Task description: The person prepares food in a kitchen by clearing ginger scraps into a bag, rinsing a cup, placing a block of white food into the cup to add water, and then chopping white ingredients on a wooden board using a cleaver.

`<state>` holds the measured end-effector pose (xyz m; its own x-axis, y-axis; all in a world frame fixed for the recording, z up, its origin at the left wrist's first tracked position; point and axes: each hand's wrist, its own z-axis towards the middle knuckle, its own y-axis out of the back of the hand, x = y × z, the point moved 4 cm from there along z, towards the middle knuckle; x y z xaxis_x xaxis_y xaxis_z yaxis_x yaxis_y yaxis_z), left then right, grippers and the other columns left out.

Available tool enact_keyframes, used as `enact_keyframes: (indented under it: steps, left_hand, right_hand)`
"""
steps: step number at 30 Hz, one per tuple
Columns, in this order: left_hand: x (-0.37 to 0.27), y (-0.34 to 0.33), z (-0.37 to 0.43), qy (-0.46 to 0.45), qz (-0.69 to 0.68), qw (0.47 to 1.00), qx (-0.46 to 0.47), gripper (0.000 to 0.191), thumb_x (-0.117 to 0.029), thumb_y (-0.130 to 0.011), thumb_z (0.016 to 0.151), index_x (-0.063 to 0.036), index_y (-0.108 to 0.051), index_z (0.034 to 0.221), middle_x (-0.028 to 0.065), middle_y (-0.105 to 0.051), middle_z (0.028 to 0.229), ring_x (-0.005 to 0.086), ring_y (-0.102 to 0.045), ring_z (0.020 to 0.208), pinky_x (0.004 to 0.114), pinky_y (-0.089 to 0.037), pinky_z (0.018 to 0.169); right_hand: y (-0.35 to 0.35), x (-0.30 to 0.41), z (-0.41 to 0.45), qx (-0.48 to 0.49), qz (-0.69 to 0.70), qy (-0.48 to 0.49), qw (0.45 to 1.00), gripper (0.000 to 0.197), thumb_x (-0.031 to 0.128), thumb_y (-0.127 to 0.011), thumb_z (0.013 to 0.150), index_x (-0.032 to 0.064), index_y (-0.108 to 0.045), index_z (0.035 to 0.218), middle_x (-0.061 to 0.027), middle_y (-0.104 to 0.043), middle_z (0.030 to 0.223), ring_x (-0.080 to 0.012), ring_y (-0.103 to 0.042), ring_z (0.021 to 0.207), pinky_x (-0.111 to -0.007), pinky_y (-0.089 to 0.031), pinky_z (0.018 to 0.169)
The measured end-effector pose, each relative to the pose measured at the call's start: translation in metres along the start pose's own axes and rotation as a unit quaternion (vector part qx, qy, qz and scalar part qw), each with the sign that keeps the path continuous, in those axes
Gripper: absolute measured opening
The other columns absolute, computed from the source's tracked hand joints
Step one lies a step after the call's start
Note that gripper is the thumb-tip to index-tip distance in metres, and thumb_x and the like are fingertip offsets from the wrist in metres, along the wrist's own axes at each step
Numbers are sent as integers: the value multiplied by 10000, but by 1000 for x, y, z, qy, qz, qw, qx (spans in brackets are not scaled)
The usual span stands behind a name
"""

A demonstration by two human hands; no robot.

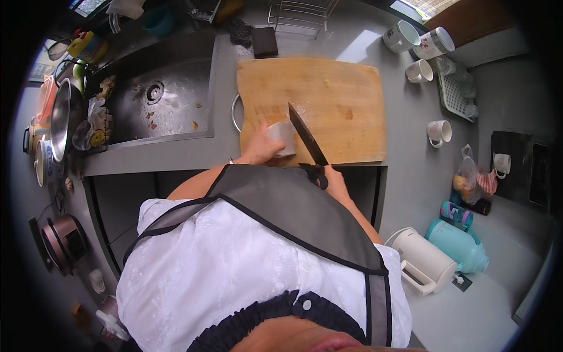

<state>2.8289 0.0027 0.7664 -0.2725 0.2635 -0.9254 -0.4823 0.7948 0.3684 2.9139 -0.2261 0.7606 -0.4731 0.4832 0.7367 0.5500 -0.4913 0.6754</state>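
Note:
A wooden cutting board [347,92] lies on the counter before me. On its near left part rests a thick white piece of food [281,137], possibly a white radish. My left hand [260,143] holds that piece from its left side, fingers bent over it. In my right hand [334,181] is the black handle of a kitchen knife [308,135], at the board's near edge. The dark blade points away from me and slightly left, just right of the white piece and apart from it. Wet marks and a small food scrap [326,82] show on the board.
Left of the board is a steel sink [184,88] with food scraps. A dark sponge [265,41] and a wire rack [299,17] sit behind it. Several mugs [419,71] stand to the right. An electric kettle [424,259] and a turquoise flask [455,246] are at near right.

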Motion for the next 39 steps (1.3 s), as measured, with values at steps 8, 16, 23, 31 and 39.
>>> enact_keyframes:
  steps: [8, 16, 23, 31, 39]
  left_hand:
    - [-15, 6, 3, 0, 55, 998, -16, 548, -229, -703, 629, 17, -493, 1071, 205, -599, 984, 322, -589, 940, 377, -467, 794]
    - [9, -9, -9, 7, 12, 999, -32, 551, -199, -701, 645, 20, -491, 1105, 164, -596, 1011, 264, -582, 948, 344, -459, 817]
    - [-6, -1, -14, 27, -24, 998, -44, 544, -176, -711, 652, 20, -492, 1110, 139, -606, 991, 223, -590, 924, 321, -465, 810]
    - [8, -7, -21, 67, -33, 996, -44, 561, -179, -703, 660, 19, -482, 1136, 151, -599, 1002, 243, -610, 876, 341, -515, 719]
    - [11, -22, -27, 72, -57, 994, -58, 559, -158, -687, 684, -11, -441, 1164, 136, -584, 959, 241, -635, 677, 328, -524, 432]
  right_hand:
    - [-5, 5, -9, -41, 8, 30, 999, 197, 67, -548, 805, 15, -529, 994, -254, -579, 758, -423, -573, 766, -465, -458, 610]
    - [-13, -2, -12, 23, -34, 5, 999, 327, 27, -546, 787, 23, -458, 1102, -258, -577, 776, -435, -570, 767, -471, -449, 640]
    - [-12, 5, -11, 13, 13, 74, 997, 353, -21, -554, 756, 17, -462, 1095, -238, -580, 769, -418, -575, 786, -469, -434, 620]
    - [-9, 0, -9, 54, -13, 19, 998, 391, 5, -560, 757, 23, -443, 1130, -246, -583, 808, -435, -561, 815, -479, -438, 650]
    - [2, -8, -15, 74, -10, 28, 997, 232, 49, -515, 817, 19, -473, 1043, -268, -579, 828, -433, -555, 849, -471, -439, 663]
